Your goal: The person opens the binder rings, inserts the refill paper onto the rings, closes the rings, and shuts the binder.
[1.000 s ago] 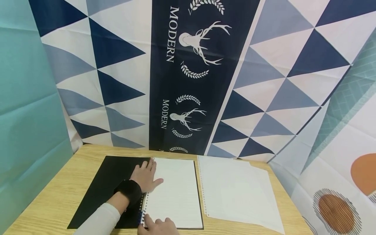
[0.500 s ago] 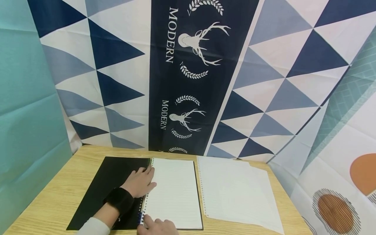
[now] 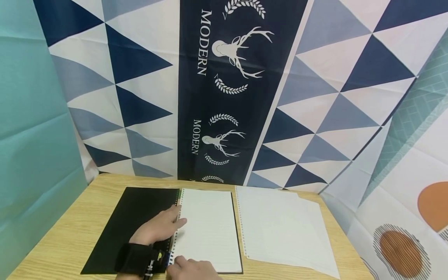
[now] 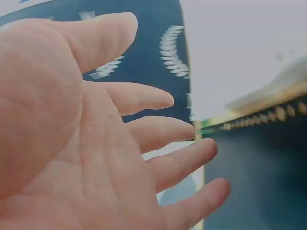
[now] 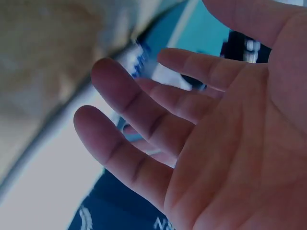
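Note:
A loose-leaf notebook lies spread on the table, with its black cover (image 3: 140, 210) to the left and lined, hole-punched paper (image 3: 210, 229) to the right. Along the spine between them, a bit of green shows at the far end and blue at the near end. My left hand (image 3: 159, 226) lies over the spine, thumb reaching onto the paper; in the left wrist view its fingers are extended and the palm holds nothing. At the near end of the spine is my right hand (image 3: 194, 269), fingers slightly bent near the paper's lower left corner, with nothing in the palm.
Loose punched sheets (image 3: 283, 229) lie overlapping on the wooden table (image 3: 63, 229), right of the notebook. A patterned cloth (image 3: 213, 97) hangs behind the table. A teal cloth (image 3: 38, 136) hangs on the left.
My left hand has slid down the spine toward the near edge, uncovering its far end. My right hand has shifted only slightly at the near end.

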Demonstrator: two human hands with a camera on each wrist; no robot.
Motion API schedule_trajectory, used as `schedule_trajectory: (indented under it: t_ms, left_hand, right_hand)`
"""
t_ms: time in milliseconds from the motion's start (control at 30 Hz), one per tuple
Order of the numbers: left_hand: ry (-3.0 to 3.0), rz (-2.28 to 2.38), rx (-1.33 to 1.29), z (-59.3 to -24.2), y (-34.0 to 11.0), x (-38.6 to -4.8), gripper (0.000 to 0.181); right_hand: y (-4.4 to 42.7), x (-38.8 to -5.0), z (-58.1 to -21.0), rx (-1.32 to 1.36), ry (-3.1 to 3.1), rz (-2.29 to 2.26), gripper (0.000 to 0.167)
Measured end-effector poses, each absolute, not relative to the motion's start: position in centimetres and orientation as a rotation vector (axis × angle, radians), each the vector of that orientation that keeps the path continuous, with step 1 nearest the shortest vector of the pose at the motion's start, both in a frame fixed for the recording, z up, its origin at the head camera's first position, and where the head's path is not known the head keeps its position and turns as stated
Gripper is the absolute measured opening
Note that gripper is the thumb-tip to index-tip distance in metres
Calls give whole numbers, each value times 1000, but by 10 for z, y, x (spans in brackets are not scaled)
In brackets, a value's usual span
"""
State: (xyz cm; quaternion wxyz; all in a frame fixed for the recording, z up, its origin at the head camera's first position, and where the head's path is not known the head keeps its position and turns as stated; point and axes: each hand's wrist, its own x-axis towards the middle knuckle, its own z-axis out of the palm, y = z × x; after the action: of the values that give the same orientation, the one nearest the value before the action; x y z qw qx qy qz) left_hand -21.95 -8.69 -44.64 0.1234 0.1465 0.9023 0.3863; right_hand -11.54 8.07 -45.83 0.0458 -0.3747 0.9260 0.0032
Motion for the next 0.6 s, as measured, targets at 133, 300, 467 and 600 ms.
schedule_trajectory:
  t_ms: [133, 300, 467, 600]
  left_hand:
    - [2715, 1162, 415, -437, -86, -209, 63]
    - [2904, 1049, 422, -429, -87, -202, 64]
    - [3017, 967, 455, -421, -83, -200, 67]
    - [3050, 940, 500, -414, -77, -197, 68]
  right_hand:
    - [99, -123, -432, -944, 2818, -89, 37]
    - [136, -134, -411, -781, 2988, -350, 48]
    - [170, -149, -406, -632, 3186, -555, 58]
    - [191, -159, -403, -464, 3275, -663, 60]
